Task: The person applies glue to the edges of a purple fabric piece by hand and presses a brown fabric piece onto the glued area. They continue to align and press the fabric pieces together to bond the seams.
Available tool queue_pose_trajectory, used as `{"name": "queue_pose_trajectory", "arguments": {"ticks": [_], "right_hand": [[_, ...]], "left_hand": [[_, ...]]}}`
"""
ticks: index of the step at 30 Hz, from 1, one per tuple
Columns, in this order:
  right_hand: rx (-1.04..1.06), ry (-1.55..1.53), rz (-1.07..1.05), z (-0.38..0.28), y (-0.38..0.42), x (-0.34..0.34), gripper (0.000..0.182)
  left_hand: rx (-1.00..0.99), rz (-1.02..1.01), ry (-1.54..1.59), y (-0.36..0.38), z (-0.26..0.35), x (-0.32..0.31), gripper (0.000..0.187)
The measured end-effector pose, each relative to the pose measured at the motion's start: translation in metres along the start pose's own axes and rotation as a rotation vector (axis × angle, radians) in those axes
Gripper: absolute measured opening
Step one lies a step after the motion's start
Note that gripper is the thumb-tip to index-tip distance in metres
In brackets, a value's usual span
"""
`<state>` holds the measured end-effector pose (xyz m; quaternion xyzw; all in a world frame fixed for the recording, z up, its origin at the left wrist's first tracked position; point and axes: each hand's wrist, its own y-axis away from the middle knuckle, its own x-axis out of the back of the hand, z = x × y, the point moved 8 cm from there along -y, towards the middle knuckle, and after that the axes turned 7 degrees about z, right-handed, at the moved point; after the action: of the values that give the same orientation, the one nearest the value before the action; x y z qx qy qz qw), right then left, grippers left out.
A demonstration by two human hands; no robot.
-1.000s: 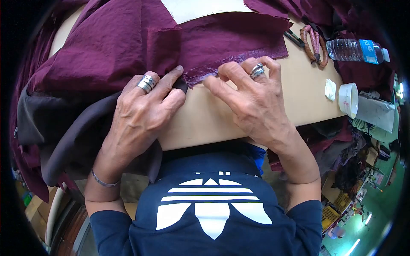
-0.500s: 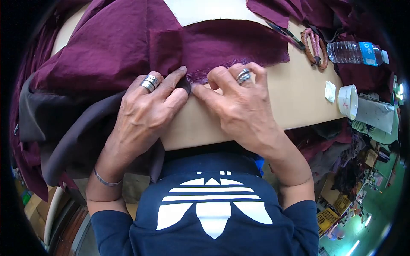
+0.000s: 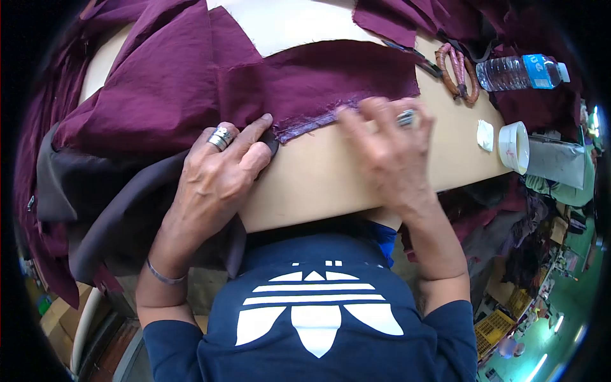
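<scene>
Maroon fabric (image 3: 331,76) lies across the table, its lower edge frayed and showing a pale purple strip. My left hand (image 3: 219,169) presses on the fabric near the left end of that edge, its index finger extended and fingers pinched around the cloth and a dark layer under it. Slightly blurred, my right hand (image 3: 391,149) is at the right part of the frayed edge, fingers bent, fingertips close to the cloth; what they hold, if anything, is hidden. Dark grey-brown fabric (image 3: 121,204) hangs over the table's front edge below my left hand.
Scissors with wrapped orange and pink handles (image 3: 457,73) lie at the upper right, beside a water bottle (image 3: 509,73). A small white piece (image 3: 485,135) and a white cup (image 3: 513,148) sit near the right edge of the table (image 3: 305,184). More maroon cloth is piled around.
My right hand has moved right along the frayed edge, away from my left hand, uncovering the pale strip. My left hand stays at nearly the same spot on the cloth.
</scene>
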<state>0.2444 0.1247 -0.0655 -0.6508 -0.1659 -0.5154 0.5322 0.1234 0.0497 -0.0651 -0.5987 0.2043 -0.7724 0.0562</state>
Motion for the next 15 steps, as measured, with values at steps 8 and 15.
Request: {"name": "queue_pose_trajectory", "arguments": {"ticks": [8, 15], "right_hand": [[0.022, 0.038, -0.017, 0.026, 0.012, -0.002, 0.033], [-0.071, -0.011, 0.121, 0.050, 0.001, 0.028, 0.045]], "left_hand": [[0.008, 0.008, 0.012, 0.002, -0.003, -0.003, 0.027], [0.003, 0.127, -0.070, 0.002, 0.001, 0.007, 0.027]]}}
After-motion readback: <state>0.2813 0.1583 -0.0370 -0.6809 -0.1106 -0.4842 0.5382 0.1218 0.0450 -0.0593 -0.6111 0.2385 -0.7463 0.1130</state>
